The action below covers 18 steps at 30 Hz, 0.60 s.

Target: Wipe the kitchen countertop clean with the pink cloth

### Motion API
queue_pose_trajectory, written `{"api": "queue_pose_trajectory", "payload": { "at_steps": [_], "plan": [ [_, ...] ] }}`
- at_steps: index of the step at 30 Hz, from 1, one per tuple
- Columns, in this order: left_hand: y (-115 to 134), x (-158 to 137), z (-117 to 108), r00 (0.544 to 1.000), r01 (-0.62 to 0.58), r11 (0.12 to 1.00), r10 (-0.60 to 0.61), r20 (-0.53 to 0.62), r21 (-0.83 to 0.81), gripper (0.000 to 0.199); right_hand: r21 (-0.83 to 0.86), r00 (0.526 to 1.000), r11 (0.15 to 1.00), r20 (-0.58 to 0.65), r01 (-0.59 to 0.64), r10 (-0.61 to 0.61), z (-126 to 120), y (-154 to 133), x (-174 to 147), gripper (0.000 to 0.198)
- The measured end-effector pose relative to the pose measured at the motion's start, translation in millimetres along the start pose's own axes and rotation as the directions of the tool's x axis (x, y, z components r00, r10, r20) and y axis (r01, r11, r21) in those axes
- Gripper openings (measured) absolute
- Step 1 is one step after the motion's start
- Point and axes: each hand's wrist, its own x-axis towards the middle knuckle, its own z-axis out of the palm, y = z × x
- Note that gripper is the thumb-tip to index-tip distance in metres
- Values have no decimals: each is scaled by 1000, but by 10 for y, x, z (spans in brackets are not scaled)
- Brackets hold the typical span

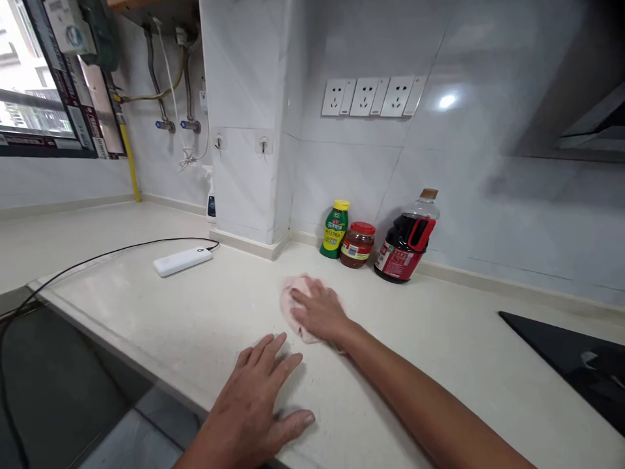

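My right hand (319,314) presses a pale pink cloth (299,288) against the white countertop (209,312). Both the cloth and the fingers over it are somewhat blurred by motion. Nearer to me, my left hand (266,397) hovers over or rests at the counter's front edge, fingers spread and holding nothing; I cannot tell whether it touches the surface.
Along the wall stand a green-yellow bottle (334,229), a red-lidded jar (358,245) and a large dark sauce bottle (403,244). A white power bank (183,261) trails a black cable at left. A spray bottle (211,198) is behind the pillar; a black cooktop (566,365) lies right.
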Motion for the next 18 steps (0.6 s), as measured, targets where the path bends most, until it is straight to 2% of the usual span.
{"api": "queue_pose_trajectory", "payload": {
  "at_steps": [2, 4, 5, 6, 9, 12, 15, 18],
  "plan": [
    [-1, 6, 1, 999, -10, 1000, 10, -42, -1, 65, 41, 969, 969, 41, 242, -244, 51, -229, -33, 52],
    [-2, 8, -12, 997, -11, 1000, 10, -77, -9, 61, 81, 895, 895, 48, 439, -444, 72, -332, -7, 51],
    [-2, 8, -23, 996, -12, 1000, 11, -85, -12, 60, 83, 874, 873, 40, 480, -484, 71, -310, 31, 50],
    [-2, 9, -36, 996, -13, 1000, 11, -86, -13, 58, 71, 880, 879, 28, 472, -474, 63, -234, 81, 49],
    [-1, 11, -66, 998, -5, 1000, 5, -57, -11, 53, -1, 966, 966, -24, 258, -258, 19, 291, 241, 46],
    [-9, 17, -61, 1000, 23, 1000, -23, 0, 0, 50, -33, 996, 999, -87, 3, -5, -50, 1083, 244, 48],
    [-24, 15, -32, 999, 28, 1000, -28, 32, 11, 48, -47, 957, 964, -142, -261, 253, -118, 1843, -1, 52],
    [-40, 6, -6, 999, 30, 999, -30, 31, 12, 48, -52, 883, 892, -178, -449, 435, -152, 2353, -377, 55]
  ]
}}
